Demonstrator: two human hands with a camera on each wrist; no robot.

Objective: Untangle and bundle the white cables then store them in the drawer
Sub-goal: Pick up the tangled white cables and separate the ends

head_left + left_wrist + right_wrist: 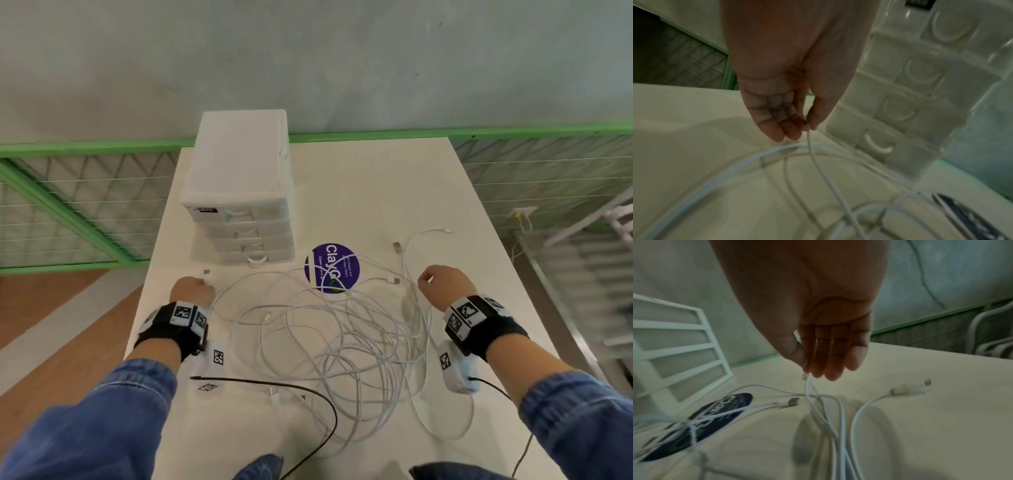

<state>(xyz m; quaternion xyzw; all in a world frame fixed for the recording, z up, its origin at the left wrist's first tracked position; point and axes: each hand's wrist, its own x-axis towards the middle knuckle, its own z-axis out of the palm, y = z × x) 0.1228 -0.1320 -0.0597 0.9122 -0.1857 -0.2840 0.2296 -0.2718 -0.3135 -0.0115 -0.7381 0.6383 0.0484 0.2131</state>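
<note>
1. At six o'clock a black cord (308,401) crossed the near loops; lifting could have snagged it.
2. At centre the white cables (342,329) lay tangled on the worktop (462,205); pulling apart risked tightening knots.
3. The left hand (191,291), at nine o'clock, pinched one strand; the right hand (442,284), at three o'clock, pinched a connector end, which might have slipped.
4. At eleven o'clock the drawer unit (239,192) stood closed.

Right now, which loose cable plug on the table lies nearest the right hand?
The silver-tipped plug just left of the right hand, beside the purple sticker. The other loose plug lies farther back.
</note>
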